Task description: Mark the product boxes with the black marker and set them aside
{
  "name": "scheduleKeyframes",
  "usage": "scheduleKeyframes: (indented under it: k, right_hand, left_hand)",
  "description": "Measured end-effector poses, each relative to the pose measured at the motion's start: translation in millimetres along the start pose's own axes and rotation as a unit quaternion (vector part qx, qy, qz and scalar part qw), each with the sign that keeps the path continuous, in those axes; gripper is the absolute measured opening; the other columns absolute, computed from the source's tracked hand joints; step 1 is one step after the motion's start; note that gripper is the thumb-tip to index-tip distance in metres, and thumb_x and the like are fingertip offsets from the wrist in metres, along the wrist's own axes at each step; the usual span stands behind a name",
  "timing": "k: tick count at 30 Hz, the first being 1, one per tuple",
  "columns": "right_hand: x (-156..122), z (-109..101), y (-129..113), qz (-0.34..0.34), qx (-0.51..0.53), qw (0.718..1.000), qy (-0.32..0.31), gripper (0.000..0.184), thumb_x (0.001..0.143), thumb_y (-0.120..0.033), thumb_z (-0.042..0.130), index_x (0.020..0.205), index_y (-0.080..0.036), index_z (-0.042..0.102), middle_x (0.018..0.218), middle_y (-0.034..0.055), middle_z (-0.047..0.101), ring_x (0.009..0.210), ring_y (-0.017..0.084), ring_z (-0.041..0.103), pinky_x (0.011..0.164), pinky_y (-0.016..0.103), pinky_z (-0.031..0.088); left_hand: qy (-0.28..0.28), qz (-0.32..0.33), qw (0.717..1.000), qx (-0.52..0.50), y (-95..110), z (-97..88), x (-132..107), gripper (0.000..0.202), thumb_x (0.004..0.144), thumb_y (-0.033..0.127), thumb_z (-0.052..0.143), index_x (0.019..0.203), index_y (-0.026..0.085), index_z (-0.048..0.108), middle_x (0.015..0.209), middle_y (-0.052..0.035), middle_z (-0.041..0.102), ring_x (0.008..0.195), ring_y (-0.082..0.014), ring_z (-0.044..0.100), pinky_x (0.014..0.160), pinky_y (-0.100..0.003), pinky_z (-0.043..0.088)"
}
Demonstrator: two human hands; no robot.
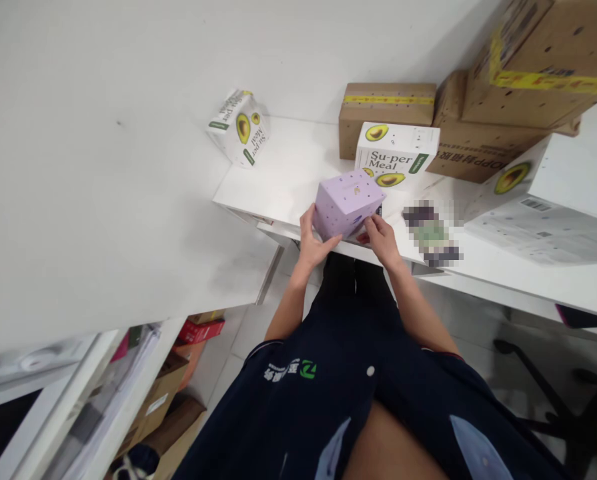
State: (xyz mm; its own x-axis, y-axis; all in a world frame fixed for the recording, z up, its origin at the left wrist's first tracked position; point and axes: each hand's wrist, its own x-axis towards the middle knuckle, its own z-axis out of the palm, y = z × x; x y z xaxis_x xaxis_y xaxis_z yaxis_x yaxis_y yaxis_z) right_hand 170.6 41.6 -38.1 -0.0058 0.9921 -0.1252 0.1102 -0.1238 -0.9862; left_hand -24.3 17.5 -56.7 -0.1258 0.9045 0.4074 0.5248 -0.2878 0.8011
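Observation:
A small lilac box (pixel 347 202) with tiny dots sits tilted at the near edge of the white table (pixel 298 170). My left hand (pixel 312 240) cups its left lower side, fingers wrapped against it. At the box's right lower corner my right hand (pixel 381 238) grips it with the fingers closed on the edge. Just behind the lilac box stands a white "Su-per Meal" avocado box (pixel 396 152).
Another avocado box (pixel 239 127) leans against the wall at the left. Brown cartons (pixel 385 105) and a taped stack (pixel 533 63) fill the back right. A large white box (pixel 548 193) lies on the right. Shelving with papers (pixel 123 393) stands lower left.

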Motion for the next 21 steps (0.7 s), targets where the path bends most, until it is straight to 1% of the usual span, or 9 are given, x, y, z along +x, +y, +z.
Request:
scheduleKeyframes:
  k: [3,5,6,8,10,13,16,19,21]
  right_hand:
    - [4,-10,-2,-0.049,-0.135,0.988,0.05,0.042,0.089,-0.051,0.051,0.112,-0.02,0.065,0.099,0.0079,0.067,0.063,0.016,0.061,0.071,0.039,0.057]
    - [7,-17,-1,-0.081,-0.252,0.96,0.095,0.042,0.088,-0.044,0.054,0.119,-0.018,0.064,0.114,0.013,0.061,0.073,0.019,0.061,0.083,0.044,0.055]
    - [9,-20,-1,-0.08,-0.299,0.945,0.103,0.045,0.087,-0.042,0.056,0.124,-0.018,0.063,0.118,0.0151,0.058,0.079,0.022,0.062,0.086,0.046,0.053]
    - [12,-23,0,-0.049,-0.367,0.925,0.09,0.053,0.086,-0.04,0.059,0.134,-0.018,0.058,0.122,0.0172,0.054,0.088,0.026,0.062,0.086,0.047,0.053]
    - [13,-23,1,-0.02,-0.413,0.908,0.059,0.058,0.087,-0.036,0.058,0.141,-0.019,0.053,0.119,0.017,0.054,0.091,0.028,0.062,0.082,0.045,0.053]
    - [14,-22,1,-0.019,-0.444,0.895,0.031,0.056,0.089,-0.028,0.051,0.146,-0.022,0.05,0.111,0.0152,0.057,0.087,0.027,0.06,0.078,0.042,0.052]
    - [15,-24,2,-0.028,-0.441,0.897,0.029,0.056,0.089,-0.028,0.049,0.145,-0.023,0.051,0.106,0.014,0.059,0.081,0.025,0.059,0.075,0.04,0.052]
    - [15,-28,6,-0.033,-0.437,0.898,0.038,0.058,0.087,-0.027,0.049,0.145,-0.022,0.053,0.106,0.015,0.06,0.08,0.026,0.059,0.076,0.042,0.052]
    - [16,-31,12,-0.051,-0.417,0.906,0.056,0.057,0.086,-0.027,0.048,0.142,-0.02,0.055,0.104,0.015,0.061,0.08,0.026,0.06,0.078,0.043,0.052]
  left_hand:
    - [0.016,0.031,0.999,0.036,20,-13.6,9,0.098,0.07,0.061,0.078,0.149,0.031,0.029,0.144,-0.0142,0.042,0.138,-0.0318,0.044,0.111,-0.049,0.041]
    - [0.021,0.045,0.997,0.063,29,-20.1,14,0.097,0.07,0.062,0.077,0.148,0.03,0.03,0.142,-0.0139,0.044,0.136,-0.032,0.044,0.111,-0.051,0.04]
    - [0.02,0.049,0.996,0.078,33,-22.0,15,0.096,0.07,0.062,0.077,0.147,0.029,0.031,0.141,-0.0139,0.045,0.134,-0.032,0.044,0.111,-0.051,0.04]
    - [0.01,0.053,0.993,0.106,39,-22.9,18,0.093,0.071,0.061,0.077,0.145,0.028,0.033,0.138,-0.0139,0.047,0.132,-0.0321,0.044,0.112,-0.053,0.039]
    - [-0.001,0.053,0.991,0.124,42,-20.2,20,0.089,0.071,0.059,0.078,0.142,0.027,0.036,0.136,-0.0139,0.048,0.131,-0.0322,0.044,0.112,-0.053,0.038]
    - [-0.022,0.054,0.989,0.135,43,-11.8,26,0.085,0.07,0.056,0.08,0.138,0.027,0.039,0.135,-0.0138,0.049,0.13,-0.0322,0.045,0.111,-0.053,0.039]
    - [-0.03,0.071,0.987,0.142,41,-1.2,35,0.081,0.069,0.055,0.081,0.134,0.026,0.041,0.132,-0.0132,0.052,0.128,-0.0318,0.047,0.112,-0.053,0.038]
    - [-0.008,0.081,0.987,0.141,37,8.8,39,0.081,0.069,0.058,0.081,0.132,0.025,0.042,0.132,-0.0142,0.053,0.131,-0.0324,0.045,0.116,-0.055,0.034]
    - [0.023,0.075,0.988,0.131,33,14.2,36,0.084,0.07,0.064,0.078,0.134,0.023,0.04,0.137,-0.0166,0.048,0.136,-0.0333,0.041,0.116,-0.055,0.035]
